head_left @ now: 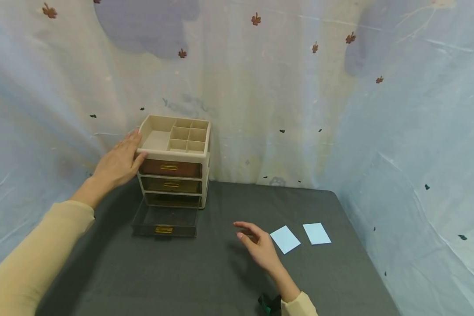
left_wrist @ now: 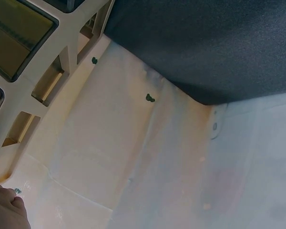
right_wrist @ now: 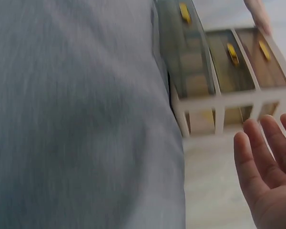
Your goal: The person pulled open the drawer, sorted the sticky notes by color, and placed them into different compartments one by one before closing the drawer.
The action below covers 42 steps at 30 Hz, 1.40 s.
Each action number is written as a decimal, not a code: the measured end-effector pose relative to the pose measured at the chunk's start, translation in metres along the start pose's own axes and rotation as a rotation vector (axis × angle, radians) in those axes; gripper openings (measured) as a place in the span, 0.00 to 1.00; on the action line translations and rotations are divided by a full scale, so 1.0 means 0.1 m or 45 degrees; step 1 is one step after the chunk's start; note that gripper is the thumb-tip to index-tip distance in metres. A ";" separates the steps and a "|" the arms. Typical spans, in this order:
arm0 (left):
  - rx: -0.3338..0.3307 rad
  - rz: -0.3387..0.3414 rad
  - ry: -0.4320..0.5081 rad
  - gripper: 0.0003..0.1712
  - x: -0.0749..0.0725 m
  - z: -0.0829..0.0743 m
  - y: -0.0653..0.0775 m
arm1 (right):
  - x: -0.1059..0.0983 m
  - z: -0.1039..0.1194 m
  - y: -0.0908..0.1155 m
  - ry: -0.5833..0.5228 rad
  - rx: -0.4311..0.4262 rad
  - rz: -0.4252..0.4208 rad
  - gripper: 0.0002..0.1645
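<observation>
A cream desktop organizer point(head_left: 171, 155) stands at the back left of the table. Its top is split into compartments, and three tinted drawers with gold handles sit below. The bottom drawer point(head_left: 164, 221) is pulled out and looks bare inside; the upper two are closed. My left hand point(head_left: 120, 160) rests against the organizer's left side, fingers fairly straight along it and thumb at the front corner. In the left wrist view only a bit of that hand point(left_wrist: 8, 207) shows. My right hand point(head_left: 260, 248) is held above the table with loosely bent fingers, holding nothing.
Two pale blue paper squares point(head_left: 285, 239) point(head_left: 317, 233) lie to the right of my right hand. A small dark object with green point(head_left: 269, 303) is by my right sleeve, partly cut off. Patterned curtains point(head_left: 253, 87) hang behind the dark grey table point(head_left: 174, 272).
</observation>
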<state>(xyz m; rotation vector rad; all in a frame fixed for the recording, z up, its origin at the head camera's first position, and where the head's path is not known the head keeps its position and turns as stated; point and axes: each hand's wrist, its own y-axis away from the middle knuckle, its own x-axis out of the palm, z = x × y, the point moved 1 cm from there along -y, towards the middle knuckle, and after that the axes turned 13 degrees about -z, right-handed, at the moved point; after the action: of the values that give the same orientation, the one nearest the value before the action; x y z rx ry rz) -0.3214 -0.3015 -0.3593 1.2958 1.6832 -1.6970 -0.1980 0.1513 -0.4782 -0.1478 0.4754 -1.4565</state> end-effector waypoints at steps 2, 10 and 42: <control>0.003 0.006 -0.004 0.44 0.01 0.00 0.00 | -0.12 -0.04 0.00 0.016 0.003 -0.061 0.18; 0.003 0.005 0.000 0.44 0.01 0.00 -0.01 | -0.58 -0.17 -0.01 0.097 0.119 -0.294 0.18; 0.012 0.000 -0.012 0.43 -0.01 0.00 -0.03 | -1.37 -0.83 0.05 0.984 0.067 -0.184 0.27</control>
<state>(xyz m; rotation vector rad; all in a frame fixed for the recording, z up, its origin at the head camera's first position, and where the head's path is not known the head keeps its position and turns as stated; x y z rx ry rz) -0.3234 -0.3013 -0.3565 1.2900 1.6717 -1.7103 -0.2319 0.3006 -0.5247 0.4510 1.0648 -1.6397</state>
